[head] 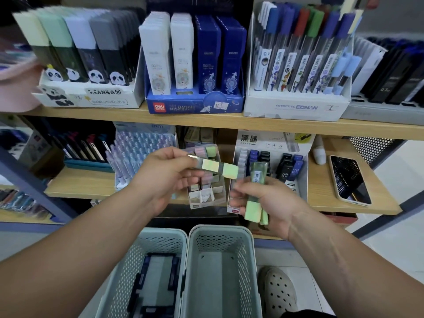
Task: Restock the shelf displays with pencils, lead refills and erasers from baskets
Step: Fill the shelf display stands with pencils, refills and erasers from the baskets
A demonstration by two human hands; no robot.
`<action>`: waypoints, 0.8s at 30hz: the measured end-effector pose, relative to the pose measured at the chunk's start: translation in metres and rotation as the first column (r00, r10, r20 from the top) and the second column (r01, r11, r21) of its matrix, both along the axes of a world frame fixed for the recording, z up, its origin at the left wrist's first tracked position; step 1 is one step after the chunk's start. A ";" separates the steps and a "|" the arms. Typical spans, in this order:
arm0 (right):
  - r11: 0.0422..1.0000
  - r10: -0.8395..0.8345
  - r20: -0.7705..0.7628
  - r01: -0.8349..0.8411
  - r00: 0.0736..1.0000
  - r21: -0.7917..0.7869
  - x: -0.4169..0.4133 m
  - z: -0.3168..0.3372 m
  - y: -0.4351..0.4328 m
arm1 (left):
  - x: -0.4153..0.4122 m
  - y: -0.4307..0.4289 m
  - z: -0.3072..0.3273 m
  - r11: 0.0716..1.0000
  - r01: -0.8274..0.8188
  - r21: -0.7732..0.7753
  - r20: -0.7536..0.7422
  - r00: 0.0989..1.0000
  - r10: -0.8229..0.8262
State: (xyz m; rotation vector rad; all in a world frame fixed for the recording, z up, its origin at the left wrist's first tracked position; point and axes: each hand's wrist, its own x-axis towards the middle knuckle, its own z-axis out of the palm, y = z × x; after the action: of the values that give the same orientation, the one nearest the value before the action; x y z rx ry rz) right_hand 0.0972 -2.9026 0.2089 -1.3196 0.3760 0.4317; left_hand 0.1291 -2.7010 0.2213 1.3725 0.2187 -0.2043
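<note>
Wooden boards formed 2 tiers: an upper shelf (206, 121) and a lower shelf (321, 198). Below them, near the bottom edge of the view, stood 2 pale perforated baskets side by side and touching. The left basket (160, 232) held dark-blue-edged packs (156, 283); the right basket (220, 228) showed its bare floor.

Along the front edge of the upper shelf stood a panda display box (91, 95) at the left, a blue display box (195, 106) in the middle, and a white Conan display box (296, 109) at the right. All 3 were filled with upright cases.

On the lower shelf, a divided display box (204, 198) with pastel-capped pieces sat near the front edge. Just beside it on the right was a lead-refill display (270, 143), and a phone (350, 180) lay flat toward the right end.

In front of the divided box, the left hand (165, 177) pinched 1 green-capped case (213, 167) between thumb and curled fingers, with the case pointing right. The right hand (270, 203) was closed around a bundle of green-capped cases (257, 191) held roughly upright, and 2 green ends showed below the fingers. The single case's tip was near the bundle; blur hid whether they touched.
</note>
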 end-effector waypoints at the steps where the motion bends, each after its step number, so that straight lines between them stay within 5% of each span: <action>1: 0.999 -0.040 0.013 0.040 0.999 0.008 0.002 0.000 -0.001 | 0.000 0.002 0.000 0.999 0.021 0.025 0.006 1.000 -0.021; 7: 0.987 -0.158 0.033 0.158 0.987 0.005 0.009 -0.006 0.003 | -0.003 0.004 -0.005 0.968 0.240 0.073 0.000 0.971 -0.240; 12: 0.972 -0.227 0.092 0.231 0.970 -0.045 0.012 -0.008 0.008 | -0.006 0.008 -0.011 0.927 0.334 -0.173 -0.127 0.925 -0.357; 17: 0.972 -0.198 0.158 0.214 0.967 -0.094 0.013 -0.007 0.009 | -0.007 0.018 -0.018 0.833 0.504 -0.228 -0.132 0.831 -0.540; 21: 0.955 -0.122 0.267 0.187 0.956 -0.230 0.013 -0.007 0.011 | -0.006 0.022 -0.021 0.753 0.630 -0.190 -0.094 0.752 -0.653; 24: 0.968 -0.122 0.250 0.171 0.960 -0.184 0.011 -0.009 0.015 | -0.009 0.016 -0.024 0.703 0.711 0.005 -0.095 0.700 -0.707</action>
State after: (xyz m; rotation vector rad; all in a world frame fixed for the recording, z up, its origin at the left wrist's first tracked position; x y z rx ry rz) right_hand 0.1082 -2.8875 0.2002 -1.5130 0.3208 0.1088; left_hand 0.1203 -2.6850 0.1971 1.4357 -0.2622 -0.9206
